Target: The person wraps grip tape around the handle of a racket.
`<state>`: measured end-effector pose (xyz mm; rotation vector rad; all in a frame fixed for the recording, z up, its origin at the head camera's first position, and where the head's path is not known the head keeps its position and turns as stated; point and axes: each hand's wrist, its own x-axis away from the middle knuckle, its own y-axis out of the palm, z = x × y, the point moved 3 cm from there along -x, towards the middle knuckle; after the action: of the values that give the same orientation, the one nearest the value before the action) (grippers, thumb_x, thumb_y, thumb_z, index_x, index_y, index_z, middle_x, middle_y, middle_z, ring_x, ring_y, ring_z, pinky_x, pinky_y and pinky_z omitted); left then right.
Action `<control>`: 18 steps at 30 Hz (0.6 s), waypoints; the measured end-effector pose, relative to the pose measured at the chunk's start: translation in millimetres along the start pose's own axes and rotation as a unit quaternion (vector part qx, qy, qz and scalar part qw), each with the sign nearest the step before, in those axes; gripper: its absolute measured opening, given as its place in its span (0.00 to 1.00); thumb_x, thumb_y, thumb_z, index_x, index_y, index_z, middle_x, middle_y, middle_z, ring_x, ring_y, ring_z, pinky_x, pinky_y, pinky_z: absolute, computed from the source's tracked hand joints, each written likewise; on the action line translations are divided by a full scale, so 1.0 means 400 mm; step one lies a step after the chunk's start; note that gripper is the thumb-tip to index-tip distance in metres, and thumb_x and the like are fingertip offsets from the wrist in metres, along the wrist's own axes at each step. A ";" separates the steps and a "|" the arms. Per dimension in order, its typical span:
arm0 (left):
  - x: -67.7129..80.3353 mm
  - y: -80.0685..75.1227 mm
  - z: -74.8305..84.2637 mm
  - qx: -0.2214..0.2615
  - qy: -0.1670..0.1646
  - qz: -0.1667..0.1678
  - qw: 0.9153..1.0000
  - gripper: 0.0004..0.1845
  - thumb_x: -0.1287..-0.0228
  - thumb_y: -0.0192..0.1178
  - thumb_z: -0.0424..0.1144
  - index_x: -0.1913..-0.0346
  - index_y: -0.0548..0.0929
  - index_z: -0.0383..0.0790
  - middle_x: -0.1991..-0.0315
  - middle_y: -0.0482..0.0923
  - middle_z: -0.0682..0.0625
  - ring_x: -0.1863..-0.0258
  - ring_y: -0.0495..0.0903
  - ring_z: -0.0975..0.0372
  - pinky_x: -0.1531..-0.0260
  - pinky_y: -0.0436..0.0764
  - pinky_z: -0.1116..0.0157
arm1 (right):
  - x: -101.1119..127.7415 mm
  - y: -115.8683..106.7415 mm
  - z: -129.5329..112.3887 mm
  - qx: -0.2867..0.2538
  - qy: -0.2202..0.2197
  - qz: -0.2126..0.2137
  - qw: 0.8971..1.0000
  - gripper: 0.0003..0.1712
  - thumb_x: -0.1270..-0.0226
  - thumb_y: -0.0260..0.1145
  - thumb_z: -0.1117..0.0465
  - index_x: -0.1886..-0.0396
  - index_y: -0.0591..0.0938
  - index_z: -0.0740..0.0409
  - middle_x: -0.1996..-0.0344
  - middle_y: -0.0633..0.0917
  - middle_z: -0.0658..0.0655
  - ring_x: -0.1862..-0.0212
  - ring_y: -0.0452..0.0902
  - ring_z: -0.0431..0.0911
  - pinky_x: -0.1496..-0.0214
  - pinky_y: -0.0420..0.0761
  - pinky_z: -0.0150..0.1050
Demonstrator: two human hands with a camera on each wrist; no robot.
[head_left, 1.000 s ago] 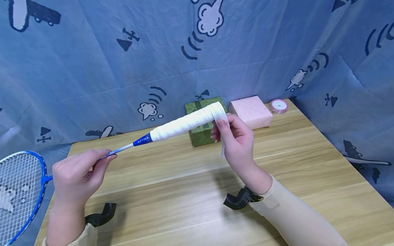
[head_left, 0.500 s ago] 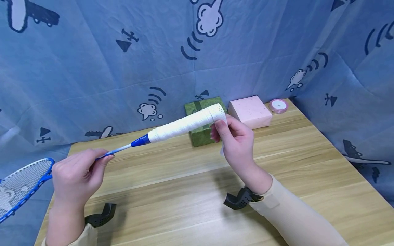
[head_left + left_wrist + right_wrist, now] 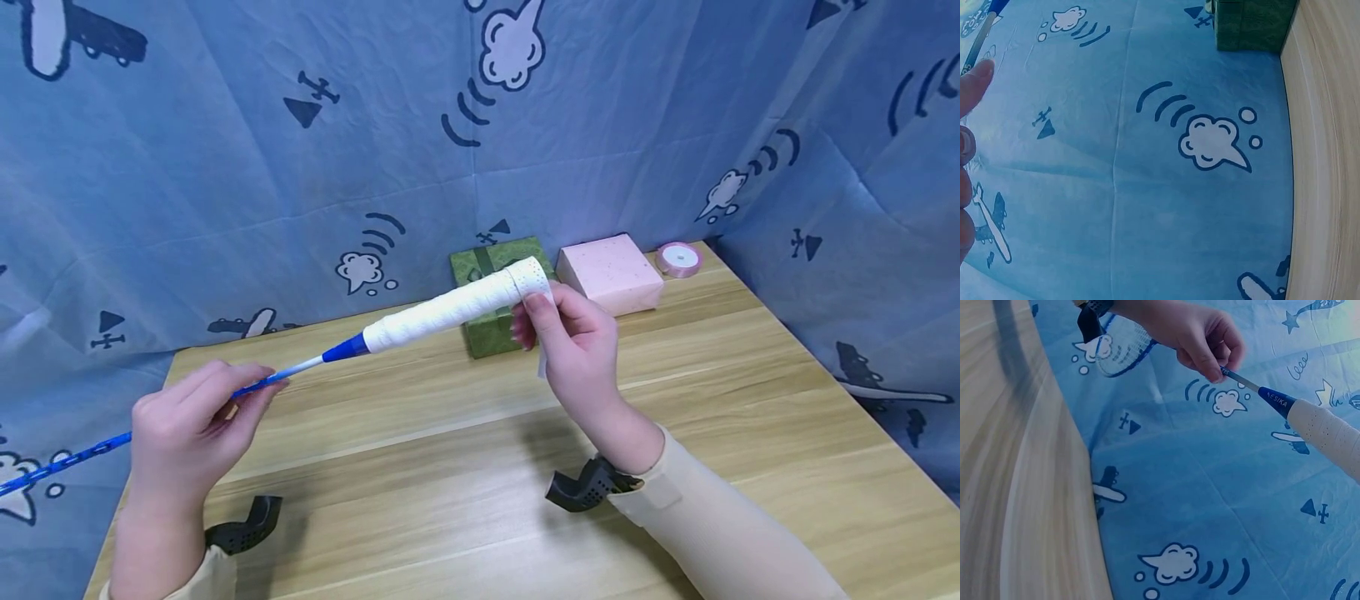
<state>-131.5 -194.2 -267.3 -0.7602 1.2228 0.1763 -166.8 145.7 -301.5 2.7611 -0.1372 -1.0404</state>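
In the head view a badminton racket (image 3: 345,347) is held in the air above the table, its handle up to the right. White grip tape (image 3: 450,308) covers the handle in overlapping turns. My left hand (image 3: 191,425) pinches the thin blue and white shaft between thumb and fingers. At the butt end my right hand (image 3: 577,337) pinches the tape, and a short strip hangs below its fingers. The racket head lies edge-on at the far left, partly out of frame. The right wrist view shows the left hand (image 3: 1204,340) on the shaft and the wrapped handle (image 3: 1322,428).
A green box (image 3: 491,337) stands at the table's back, behind the handle. Beside it are a pink box (image 3: 611,271) and a roll of pink ribbon (image 3: 678,259). Blue printed cloth (image 3: 375,125) hangs behind the wooden table (image 3: 420,500).
The racket has turned about its shaft, so its head went from face-on to edge-on. The handle's butt end dipped slightly. Both hands stay nearly in place.
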 end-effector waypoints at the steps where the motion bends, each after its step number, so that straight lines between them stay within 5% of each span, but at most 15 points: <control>1: 0.000 0.001 0.001 0.002 0.002 0.003 1.000 0.27 0.25 0.62 0.52 0.75 0.86 0.32 0.85 0.73 0.51 0.85 0.59 0.71 0.85 0.56 0.75 | 0.000 -0.001 -0.001 0.000 0.001 0.001 1.000 0.16 0.23 0.62 0.67 0.69 0.79 0.79 0.72 0.85 0.51 0.76 0.79 0.42 0.73 0.79 0.32; 18: 0.010 0.001 -0.003 -0.074 0.002 0.037 0.997 0.28 0.24 0.61 0.53 0.75 0.87 0.33 0.87 0.76 0.48 0.91 0.58 0.62 0.89 0.54 0.66 | 0.001 -0.003 0.003 0.002 0.014 -0.004 1.000 0.14 0.25 0.63 0.71 0.71 0.80 0.79 0.74 0.87 0.48 0.76 0.80 0.41 0.74 0.80 0.32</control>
<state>-131.2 -195.7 -271.2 -0.8451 1.2529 0.3288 -167.1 146.6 -302.9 2.7803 -0.1261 -1.0050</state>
